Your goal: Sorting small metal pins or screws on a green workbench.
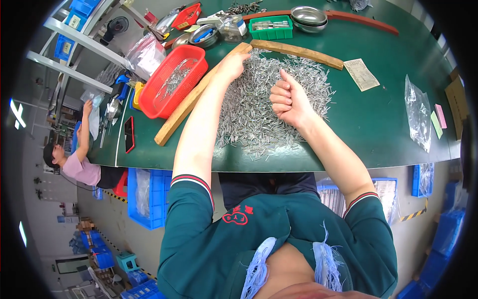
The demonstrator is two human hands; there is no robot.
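Observation:
A wide heap of small, thin metal pins [259, 119] lies spread on the green tabletop [368, 134] in front of me. My left hand [233, 66] is at the heap's far left edge, beside the corner where two wooden bars meet. Its back faces up and most of its fingers are hidden. Over the heap's right half is my right hand [290, 99], its fingers curled into the palm and its thumb pointing up and away. Whatever those fingers may hold does not show.
Wooden bars [298, 53] border the heap on the left and far sides. A red basket [149, 97] with some pins stands left; a green bin [271, 33] and metal bowls [309, 17] stand behind. A paper slip [361, 74] and plastic bag [417, 112] lie right. Another person sits far left.

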